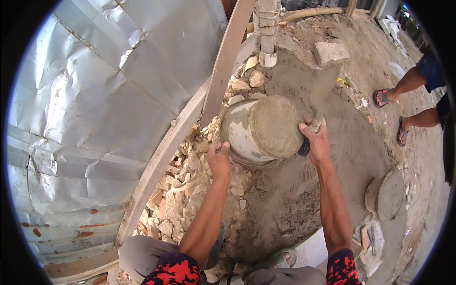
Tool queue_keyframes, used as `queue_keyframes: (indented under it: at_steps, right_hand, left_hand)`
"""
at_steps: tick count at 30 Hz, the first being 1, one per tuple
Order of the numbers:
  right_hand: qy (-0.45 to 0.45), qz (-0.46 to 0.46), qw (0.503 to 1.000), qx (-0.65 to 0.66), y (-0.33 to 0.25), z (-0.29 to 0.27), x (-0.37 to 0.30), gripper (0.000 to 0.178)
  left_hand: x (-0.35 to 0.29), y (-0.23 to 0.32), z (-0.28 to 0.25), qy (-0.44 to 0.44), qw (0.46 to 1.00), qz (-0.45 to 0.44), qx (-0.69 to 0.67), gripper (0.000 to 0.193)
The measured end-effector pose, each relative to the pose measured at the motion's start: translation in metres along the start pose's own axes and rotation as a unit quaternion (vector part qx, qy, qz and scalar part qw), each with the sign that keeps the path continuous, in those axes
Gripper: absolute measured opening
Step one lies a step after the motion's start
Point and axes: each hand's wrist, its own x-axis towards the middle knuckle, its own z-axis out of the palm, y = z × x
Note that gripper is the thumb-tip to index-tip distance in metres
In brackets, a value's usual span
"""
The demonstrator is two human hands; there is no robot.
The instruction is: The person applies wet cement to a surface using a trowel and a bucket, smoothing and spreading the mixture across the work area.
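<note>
A mortar-caked bucket (242,133) is tipped on its side in front of me, its round grey-smeared base facing right and its wider rim to the left. Closed on the rim's near edge is my left hand (220,161). My right hand (317,142) is at the base end, its thumb against the base and its fingers partly hidden. A small black object (304,147) shows beside that thumb; what it is I cannot make out. Wet grey mortar (294,190) spreads under and right of the bucket, and broken rubble (190,175) lies to its left. The bucket's inside is hidden.
Dented sheet metal (109,109) and a curved wooden board (161,161) edge the left. A pipe post (267,33) rises at the far side near a stone block (331,53). A second bucket (375,194) sits at right. Another person's sandalled feet (384,97) stand at the far right.
</note>
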Motion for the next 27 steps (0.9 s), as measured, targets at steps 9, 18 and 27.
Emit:
queue_keyframes:
  at_steps: [9,18,27]
  right_hand:
    - [0.015,-0.391,0.919,0.041,-0.227,0.033,0.027,0.030]
    - [0.069,0.014,0.971,-0.227,-0.016,0.000,0.080,0.031]
    - [0.116,0.056,0.991,-0.038,0.007,-0.068,-0.056,0.026]
  left_hand:
    - [-0.019,0.180,0.093,-0.160,0.944,0.175,-0.228,0.020]
    - [0.109,0.012,0.079,-0.016,0.981,-0.194,0.019,0.015]
    - [0.109,0.031,0.097,-0.078,0.977,-0.169,0.103,0.010]
